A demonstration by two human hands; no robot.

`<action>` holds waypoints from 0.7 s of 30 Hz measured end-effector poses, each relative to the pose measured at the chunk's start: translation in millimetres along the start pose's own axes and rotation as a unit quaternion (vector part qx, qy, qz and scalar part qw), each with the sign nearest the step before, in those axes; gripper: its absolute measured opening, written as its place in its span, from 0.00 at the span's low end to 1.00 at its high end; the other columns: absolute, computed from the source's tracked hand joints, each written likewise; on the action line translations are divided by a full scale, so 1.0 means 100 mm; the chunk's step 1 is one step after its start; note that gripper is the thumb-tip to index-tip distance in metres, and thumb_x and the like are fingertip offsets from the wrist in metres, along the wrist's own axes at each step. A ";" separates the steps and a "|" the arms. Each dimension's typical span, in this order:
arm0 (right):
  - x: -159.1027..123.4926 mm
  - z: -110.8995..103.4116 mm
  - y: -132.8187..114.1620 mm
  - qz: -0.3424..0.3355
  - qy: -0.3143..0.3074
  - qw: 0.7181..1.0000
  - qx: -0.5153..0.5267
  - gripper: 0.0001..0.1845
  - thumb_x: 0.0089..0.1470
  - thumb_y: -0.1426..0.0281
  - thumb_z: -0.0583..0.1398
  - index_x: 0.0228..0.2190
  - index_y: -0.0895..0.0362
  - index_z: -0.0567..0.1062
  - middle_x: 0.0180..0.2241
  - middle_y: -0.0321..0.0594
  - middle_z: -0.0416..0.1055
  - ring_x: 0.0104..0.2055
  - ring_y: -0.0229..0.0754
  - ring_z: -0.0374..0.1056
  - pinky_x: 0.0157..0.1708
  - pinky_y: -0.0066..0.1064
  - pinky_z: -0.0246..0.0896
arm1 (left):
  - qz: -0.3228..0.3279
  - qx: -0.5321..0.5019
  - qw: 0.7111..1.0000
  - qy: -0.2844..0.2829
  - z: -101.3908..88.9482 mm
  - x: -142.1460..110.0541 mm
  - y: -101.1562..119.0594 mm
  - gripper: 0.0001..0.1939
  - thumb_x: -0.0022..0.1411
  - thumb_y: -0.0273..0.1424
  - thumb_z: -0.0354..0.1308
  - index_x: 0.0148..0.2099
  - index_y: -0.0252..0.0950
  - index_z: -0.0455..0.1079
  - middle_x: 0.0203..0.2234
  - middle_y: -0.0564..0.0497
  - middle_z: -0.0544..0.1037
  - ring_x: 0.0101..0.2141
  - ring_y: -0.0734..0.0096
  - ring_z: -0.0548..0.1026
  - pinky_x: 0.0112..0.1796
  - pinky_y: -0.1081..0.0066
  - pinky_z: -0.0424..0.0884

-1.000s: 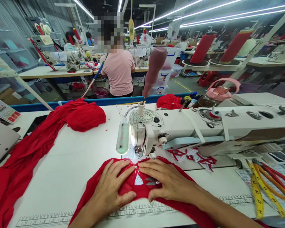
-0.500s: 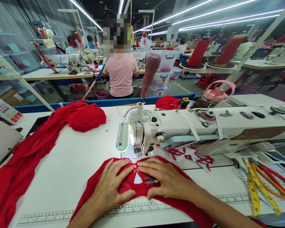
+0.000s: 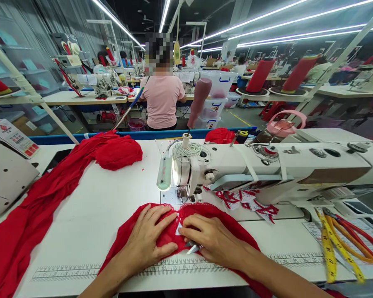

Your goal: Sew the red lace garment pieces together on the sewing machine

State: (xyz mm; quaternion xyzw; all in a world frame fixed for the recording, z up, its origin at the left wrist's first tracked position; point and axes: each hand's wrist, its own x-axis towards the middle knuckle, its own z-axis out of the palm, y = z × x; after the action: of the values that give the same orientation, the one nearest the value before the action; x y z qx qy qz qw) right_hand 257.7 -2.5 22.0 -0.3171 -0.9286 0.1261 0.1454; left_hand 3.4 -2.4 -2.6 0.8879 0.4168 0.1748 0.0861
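Note:
A red fabric piece lies on the white table in front of the sewing machine's needle. My left hand rests flat on its left half, fingers spread. My right hand presses on the right half with fingers curled, and small metal snips poke out under its palm. A white label shows between my two hands.
A long red cloth heap runs along the table's left side. The white sewing machine spans the right, with red-and-white labels under its arm. Yellow tape measure and red-handled scissors lie at right. A person in pink sits ahead.
Both hands have drawn the fabric slightly toward me and closer together. My right hand's fingers have curled in over the label, and the snips now stick out below the palm.

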 end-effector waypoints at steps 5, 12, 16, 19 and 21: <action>0.03 0.13 -0.01 0.001 0.004 0.999 -0.047 0.24 0.51 0.84 0.58 0.48 0.54 0.73 0.43 0.41 0.74 0.41 0.42 0.67 0.27 0.27 0.56 | 0.003 0.001 1.000 0.005 0.02 0.00 0.00 0.35 0.59 0.36 0.65 0.67 0.46 0.63 0.63 0.47 0.69 0.60 0.51 0.67 0.62 0.44 0.60; -0.02 0.17 0.03 -0.002 0.002 0.999 -0.052 0.26 0.49 0.84 0.57 0.49 0.54 0.72 0.45 0.40 0.74 0.41 0.43 0.65 0.25 0.29 0.52 | 0.000 0.003 1.000 -0.004 0.01 -0.01 -0.01 0.35 0.60 0.37 0.65 0.68 0.46 0.61 0.63 0.47 0.68 0.61 0.52 0.66 0.63 0.46 0.59; 0.00 0.15 0.03 0.002 -0.022 0.998 -0.065 0.29 0.47 0.83 0.57 0.51 0.53 0.71 0.46 0.40 0.73 0.43 0.44 0.65 0.24 0.30 0.50 | -0.002 0.004 1.000 -0.012 0.01 -0.01 -0.01 0.35 0.60 0.37 0.65 0.68 0.46 0.61 0.64 0.47 0.68 0.61 0.51 0.66 0.63 0.44 0.58; 0.02 0.13 0.01 0.012 -0.049 0.996 -0.072 0.31 0.46 0.81 0.59 0.52 0.53 0.69 0.47 0.41 0.72 0.44 0.46 0.64 0.23 0.29 0.50 | -0.002 0.005 1.000 -0.013 0.02 -0.01 -0.02 0.35 0.60 0.38 0.65 0.68 0.46 0.61 0.64 0.47 0.67 0.61 0.50 0.66 0.62 0.43 0.58; 0.02 0.13 0.00 0.023 -0.061 0.995 -0.077 0.32 0.46 0.79 0.60 0.53 0.51 0.69 0.48 0.41 0.71 0.45 0.47 0.64 0.24 0.29 0.51 | 0.000 0.005 1.000 -0.010 0.02 -0.02 -0.03 0.34 0.61 0.38 0.65 0.68 0.47 0.60 0.64 0.47 0.67 0.61 0.50 0.66 0.62 0.44 0.59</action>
State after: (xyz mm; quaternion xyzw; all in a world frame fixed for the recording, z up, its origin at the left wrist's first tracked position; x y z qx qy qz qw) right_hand 251.7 -2.9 10.8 -0.3404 -0.9351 0.0770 0.0612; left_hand 1.4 -2.0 -6.0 0.8899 0.4169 0.1642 0.0860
